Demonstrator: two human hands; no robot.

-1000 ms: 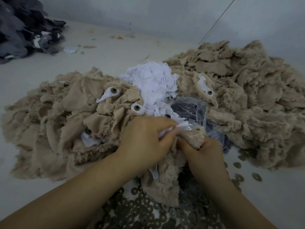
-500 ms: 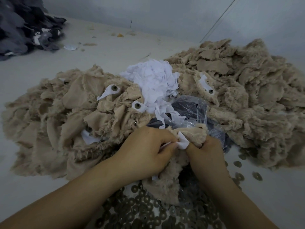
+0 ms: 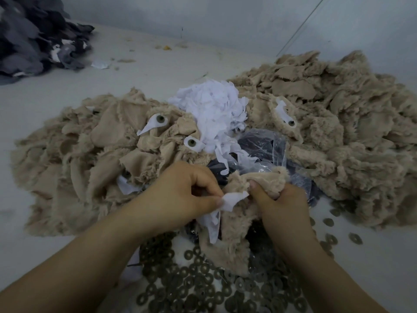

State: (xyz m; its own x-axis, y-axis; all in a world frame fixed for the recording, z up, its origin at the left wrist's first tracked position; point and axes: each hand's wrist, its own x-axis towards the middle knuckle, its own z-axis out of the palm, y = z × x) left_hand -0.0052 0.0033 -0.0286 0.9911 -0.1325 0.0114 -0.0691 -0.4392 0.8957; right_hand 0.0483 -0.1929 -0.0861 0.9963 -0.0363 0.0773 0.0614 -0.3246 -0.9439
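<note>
A beige plush piece (image 3: 228, 245) is held at the near centre of the table (image 3: 158, 64), above a spread of dark ring washers (image 3: 203, 285). Its upper edge is gripped by the right hand (image 3: 282, 206), with the fingers curled round the fabric. A white scrap (image 3: 233, 198), touching the plush, is pinched by the left hand (image 3: 180, 197). Just behind the hands lies a clear plastic bag (image 3: 266, 145), with a heap of white scraps (image 3: 214, 109) beyond it. A left plush pile (image 3: 79, 166) and a right plush pile (image 3: 338, 132) are located on either side. A dark grey fabric pile (image 3: 29, 37) is located at the far left.

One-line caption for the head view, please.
Left hand pinches white fabric piece, right hand grips beige plush piece above washers.
</note>
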